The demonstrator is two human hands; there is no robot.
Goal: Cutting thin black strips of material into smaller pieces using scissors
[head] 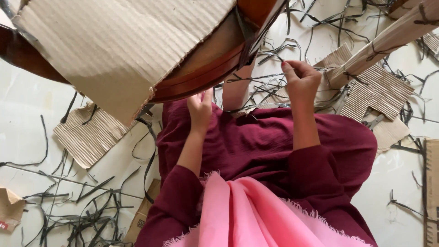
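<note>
While pinching thin black strapping (270,77), right hand (300,81) beside ribbed cardboard (119,45).

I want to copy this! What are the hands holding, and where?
The right hand pinches a thin dark strip at its end, between fingertips. The left hand reaches under the wooden rim; whether it grips anything cannot be told.

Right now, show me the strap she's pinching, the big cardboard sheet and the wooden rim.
black strap (256,77), head view, on the stretch left of the right hand (299,80).
cardboard sheet (114,41), head view, middle of its ribbed face.
wooden rim (206,75), head view, on the curved brown edge.
</note>
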